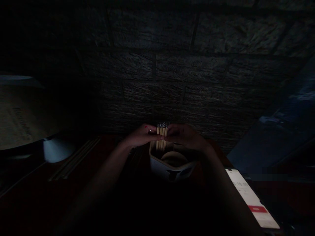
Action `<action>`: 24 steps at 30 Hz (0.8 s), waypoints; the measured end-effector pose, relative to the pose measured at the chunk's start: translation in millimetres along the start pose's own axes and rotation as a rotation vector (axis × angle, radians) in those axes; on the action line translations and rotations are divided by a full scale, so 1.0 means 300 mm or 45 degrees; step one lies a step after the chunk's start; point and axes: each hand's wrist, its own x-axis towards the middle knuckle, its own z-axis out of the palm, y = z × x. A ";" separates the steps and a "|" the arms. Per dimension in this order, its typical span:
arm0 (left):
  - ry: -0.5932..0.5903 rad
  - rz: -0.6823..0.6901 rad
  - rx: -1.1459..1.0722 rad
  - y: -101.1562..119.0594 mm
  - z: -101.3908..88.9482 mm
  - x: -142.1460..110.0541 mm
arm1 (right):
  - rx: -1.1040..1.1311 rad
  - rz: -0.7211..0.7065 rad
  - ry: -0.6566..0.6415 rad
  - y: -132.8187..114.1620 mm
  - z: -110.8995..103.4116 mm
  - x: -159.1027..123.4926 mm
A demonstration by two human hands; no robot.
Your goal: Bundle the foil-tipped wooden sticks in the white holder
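The scene is very dark. My left hand (140, 136) and my right hand (183, 136) meet in front of me, both pinched on a small bundle of thin pale sticks (161, 139) with dark glittery tops. The bundle stands upright inside a white squarish container (169, 170), at its far side. A round dark object lies in the container below the sticks. A ring shows on a finger of my left hand.
A dark brick-patterned wall rises behind. Long thin sticks (76, 159) lie on the reddish table at left, beside a white rounded object (57, 149). A lit phone screen (252, 196) lies at right. A pale printed sheet (19, 121) is far left.
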 end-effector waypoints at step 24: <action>0.186 0.065 0.067 0.021 -0.054 -0.029 | -0.064 -0.103 0.039 0.029 0.027 0.029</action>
